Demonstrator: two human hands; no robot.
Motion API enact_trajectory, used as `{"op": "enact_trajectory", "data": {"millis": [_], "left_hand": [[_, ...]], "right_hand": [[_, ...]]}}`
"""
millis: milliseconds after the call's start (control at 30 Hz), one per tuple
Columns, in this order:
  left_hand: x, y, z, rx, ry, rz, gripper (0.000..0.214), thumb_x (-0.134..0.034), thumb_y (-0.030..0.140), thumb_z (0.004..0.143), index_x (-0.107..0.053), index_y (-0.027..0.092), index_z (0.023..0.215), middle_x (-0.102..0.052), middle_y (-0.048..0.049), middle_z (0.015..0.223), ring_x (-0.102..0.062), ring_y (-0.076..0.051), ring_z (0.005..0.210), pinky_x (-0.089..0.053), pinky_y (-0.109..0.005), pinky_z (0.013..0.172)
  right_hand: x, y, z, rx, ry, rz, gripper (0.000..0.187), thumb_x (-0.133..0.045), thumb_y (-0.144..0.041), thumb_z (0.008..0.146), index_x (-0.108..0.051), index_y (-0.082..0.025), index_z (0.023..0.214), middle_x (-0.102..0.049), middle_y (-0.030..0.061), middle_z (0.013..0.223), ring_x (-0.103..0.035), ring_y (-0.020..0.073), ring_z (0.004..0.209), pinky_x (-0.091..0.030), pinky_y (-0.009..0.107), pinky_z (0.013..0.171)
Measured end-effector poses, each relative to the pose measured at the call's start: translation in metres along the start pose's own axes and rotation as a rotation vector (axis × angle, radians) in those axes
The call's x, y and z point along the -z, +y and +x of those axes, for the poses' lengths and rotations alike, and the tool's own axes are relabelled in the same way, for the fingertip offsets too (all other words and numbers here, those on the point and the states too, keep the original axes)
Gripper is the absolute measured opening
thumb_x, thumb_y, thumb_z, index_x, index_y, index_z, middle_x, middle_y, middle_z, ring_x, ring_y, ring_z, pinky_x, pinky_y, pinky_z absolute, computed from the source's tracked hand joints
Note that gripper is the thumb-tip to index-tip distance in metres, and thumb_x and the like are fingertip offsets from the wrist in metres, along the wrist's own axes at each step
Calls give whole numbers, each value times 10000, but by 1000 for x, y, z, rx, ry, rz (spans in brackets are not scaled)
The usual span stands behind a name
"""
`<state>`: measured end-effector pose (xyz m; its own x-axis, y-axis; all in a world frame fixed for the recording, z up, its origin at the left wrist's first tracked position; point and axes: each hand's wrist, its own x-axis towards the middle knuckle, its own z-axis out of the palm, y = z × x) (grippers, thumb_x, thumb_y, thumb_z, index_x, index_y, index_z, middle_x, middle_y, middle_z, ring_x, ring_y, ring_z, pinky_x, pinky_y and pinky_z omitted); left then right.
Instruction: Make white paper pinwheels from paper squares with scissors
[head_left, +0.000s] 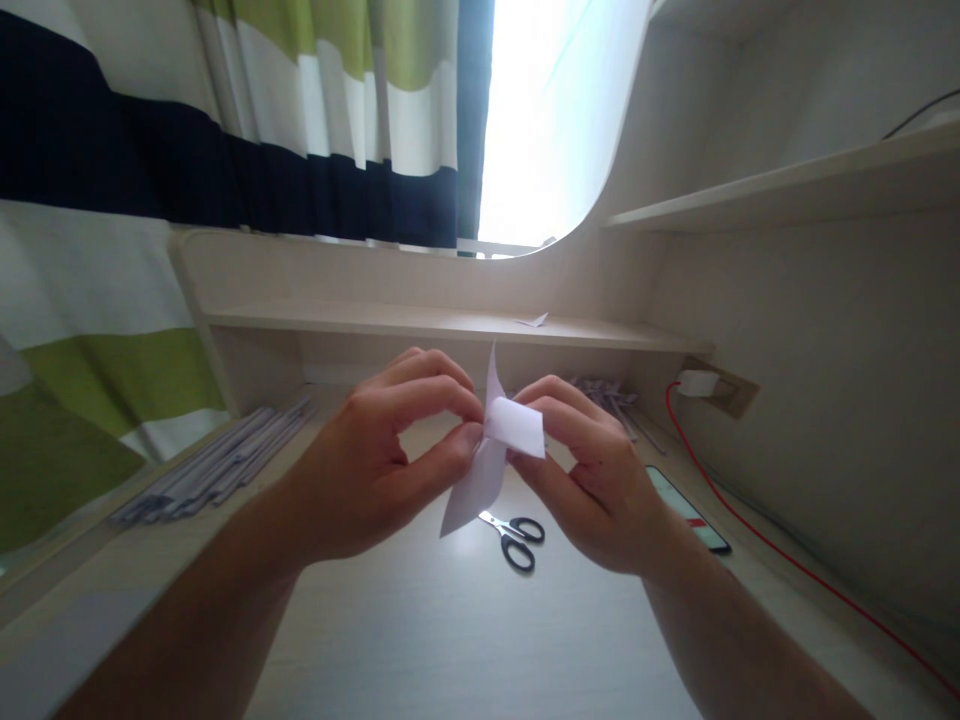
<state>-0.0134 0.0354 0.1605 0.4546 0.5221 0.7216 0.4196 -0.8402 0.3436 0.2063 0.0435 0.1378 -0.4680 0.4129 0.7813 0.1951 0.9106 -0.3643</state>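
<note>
A small piece of folded white paper (491,445) is held up above the desk, between both hands. My left hand (382,455) pinches its left side with thumb and curled fingers. My right hand (592,470) pinches the right side, where one flap is folded over the fingers. A pointed flap sticks up and a longer one hangs down toward the desk.
Black-handled scissors (514,535) lie on the pale desk (420,630) under the paper. A phone (686,510) lies to the right, a red cable (757,535) runs from a white charger (697,383). Rolled paper sticks (217,465) lie at left, more (611,395) at back. A paper scrap (534,320) sits on the shelf.
</note>
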Motion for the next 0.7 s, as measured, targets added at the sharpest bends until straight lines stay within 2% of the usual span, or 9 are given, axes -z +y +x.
{"op": "enact_trajectory", "data": {"millis": [200,333,700], "left_hand": [[-1,1,1,-26,-17,25,109,-623,172,954,-721,177,906,-660,-35,924,-598,-165,863,-513,-294,711],[-1,1,1,-25,-39,-28,105,-624,145,945,-716,172,902,-652,-34,932,-598,-155,854,-513,-284,706],[-2,4,0,-20,-74,-98,107,-627,129,927,-713,182,892,-665,-31,944,-622,-156,874,-526,-279,739]], "right_hand": [[1,-2,0,-4,-24,-7,126,-584,-144,1008,-605,-173,887,-588,59,961,-568,164,844,-486,340,739],[0,-4,1,14,-26,5,99,-571,-142,1009,-644,-170,949,-590,53,944,-564,162,830,-483,331,720],[0,-3,1,10,-46,43,107,-570,-153,1012,-652,-181,948,-593,47,930,-573,164,821,-490,331,712]]}}
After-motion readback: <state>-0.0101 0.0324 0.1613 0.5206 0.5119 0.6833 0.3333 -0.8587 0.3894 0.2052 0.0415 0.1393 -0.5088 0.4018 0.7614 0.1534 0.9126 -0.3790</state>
